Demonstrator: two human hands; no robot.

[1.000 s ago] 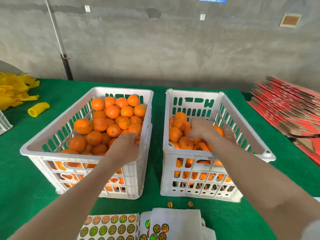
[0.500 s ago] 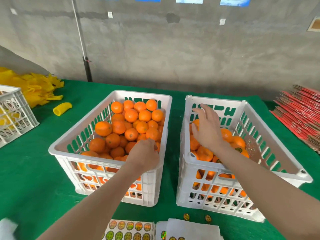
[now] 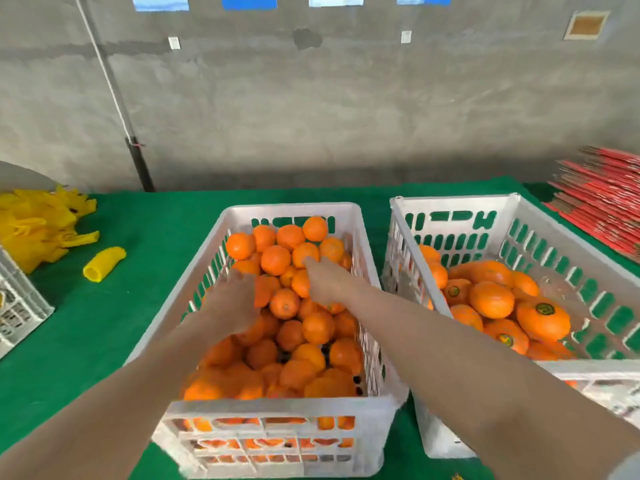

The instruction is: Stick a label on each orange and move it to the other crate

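The left white crate [image 3: 277, 407] is full of unlabelled oranges [image 3: 313, 327]. Both my hands are inside it, over the middle of the pile. My left hand [image 3: 232, 303] is blurred, and its fingers curl round an orange [image 3: 263, 289] on its right side. My right hand [image 3: 329, 282] lies just right of it with fingers stretched forward, the fingertips touching an orange [image 3: 304, 252] further back. The right white crate [image 3: 453, 202] holds oranges with round green labels [image 3: 543, 317] and is partly filled.
Green cloth [image 3: 104, 306] covers the table. At the left lie a heap of yellow foam nets [image 3: 38, 223], one loose yellow net sleeve [image 3: 104, 263] and the corner of another white crate [image 3: 17, 306]. Red flat cartons [image 3: 606, 202] are stacked at the right. A grey wall stands behind.
My right hand left the right crate and crossed into the left crate. My left hand reached deeper into the left crate. The view moved closer, and the sticker sheets dropped out of sight.
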